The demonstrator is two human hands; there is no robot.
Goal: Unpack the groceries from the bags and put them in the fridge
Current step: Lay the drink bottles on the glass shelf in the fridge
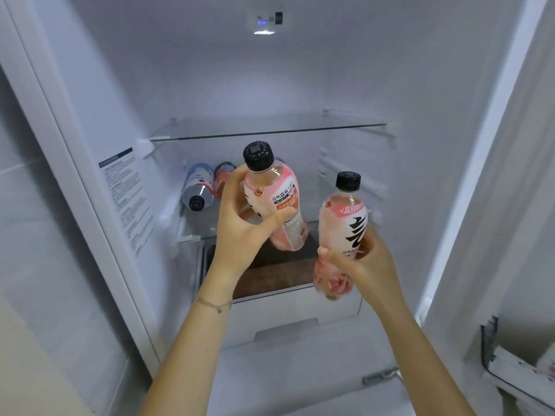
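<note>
Each hand wraps a pink bottle, the left hand (240, 217) holding its bottle (277, 202) nearer the shelf (192, 232) than the right hand (365, 265), both caps tilted inward.

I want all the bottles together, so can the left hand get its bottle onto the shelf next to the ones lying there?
Probably yes: the left hand holds its pink bottle just in front of that shelf, with open space right of the lying bottles.
</note>
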